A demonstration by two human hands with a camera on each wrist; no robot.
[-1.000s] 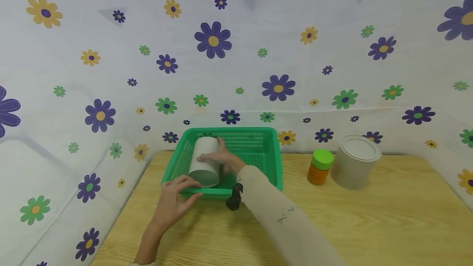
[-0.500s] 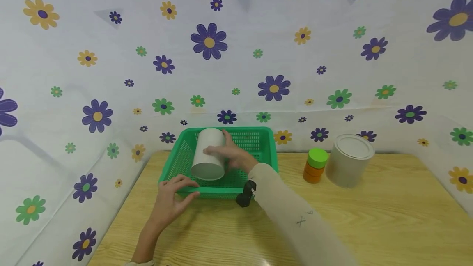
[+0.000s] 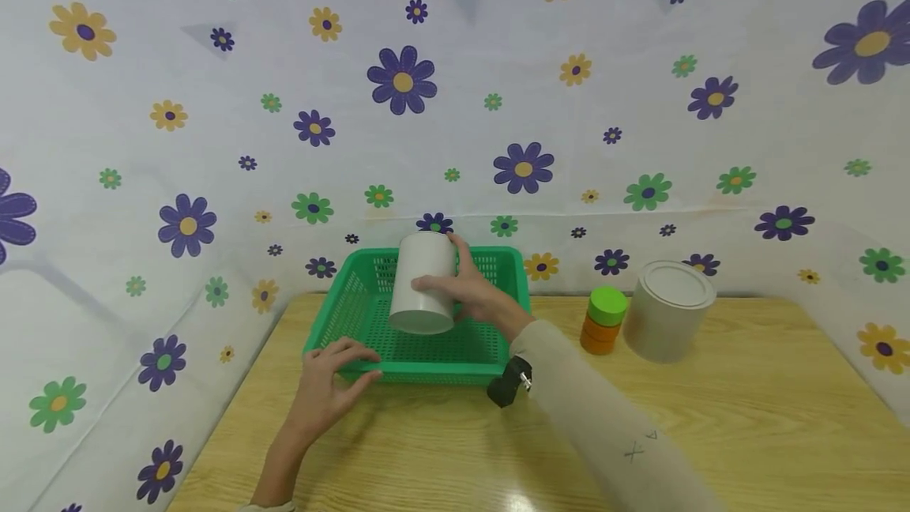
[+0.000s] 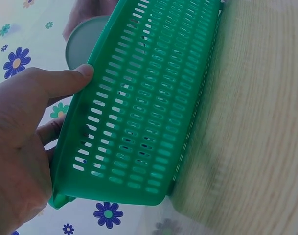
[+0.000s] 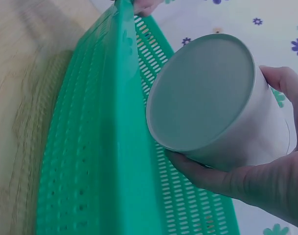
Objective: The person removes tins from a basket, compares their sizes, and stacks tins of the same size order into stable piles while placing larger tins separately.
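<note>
Head view: right hand [image 3: 478,296] wraps fingers and thumb round a white cylindrical canister [image 3: 423,283], held tilted above the green perforated basket [image 3: 370,310]. Left hand [image 3: 329,385] rests relaxed fingers on the basket's near rim. Advice: keep the basket pinned; clear the rim before moving sideways.

Left wrist view: thumb [image 4: 60,81] lies over the rim, fingers under; light hold.

Right wrist view: canister base [image 5: 202,90] is clear of the basket wall [image 5: 114,147]; grip looks secure.
</note>
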